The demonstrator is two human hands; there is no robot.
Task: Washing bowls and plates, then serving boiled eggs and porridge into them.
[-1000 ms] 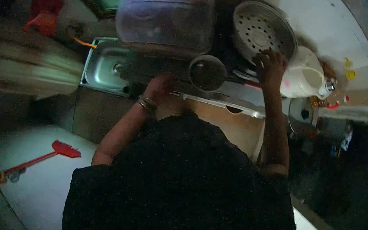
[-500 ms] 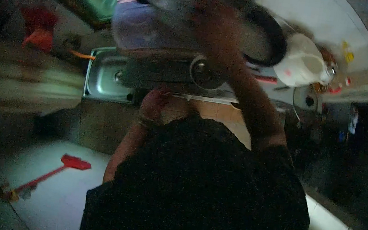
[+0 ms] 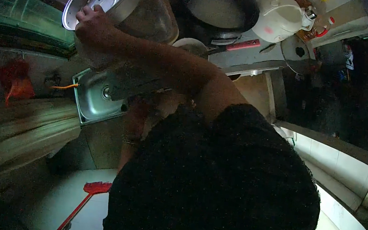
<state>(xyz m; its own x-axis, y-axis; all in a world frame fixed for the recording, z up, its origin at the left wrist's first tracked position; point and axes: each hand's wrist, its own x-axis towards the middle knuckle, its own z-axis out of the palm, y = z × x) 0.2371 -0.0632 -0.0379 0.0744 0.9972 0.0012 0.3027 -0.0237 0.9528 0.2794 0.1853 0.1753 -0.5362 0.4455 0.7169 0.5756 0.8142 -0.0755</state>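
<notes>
Reaching across to the upper left, my right hand [image 3: 93, 28] is closed on the near rim of a round metal steamer pot [image 3: 126, 5]. The pot is tilted, and its bottom with holes shows. Behind it stands a plastic bin [image 3: 161, 10], partly covered by the pot. My left hand [image 3: 136, 112] hangs low by the counter's front edge, right of the steel sink [image 3: 96, 105]. It is dark there, and its fingers cannot be made out.
A black wok [image 3: 220, 9] holding pale liquid sits at the back. Beside it are a red-handled utensil [image 3: 243, 44], a white appliance [image 3: 277, 17] and a lid with a black knob [image 3: 294, 53]. A red broom [image 3: 97, 187] lies on the floor.
My right hand has carried the steamer pot leftward from near the wok, uncovering the wok. The view has turned, and my left hand has shifted slightly down.
</notes>
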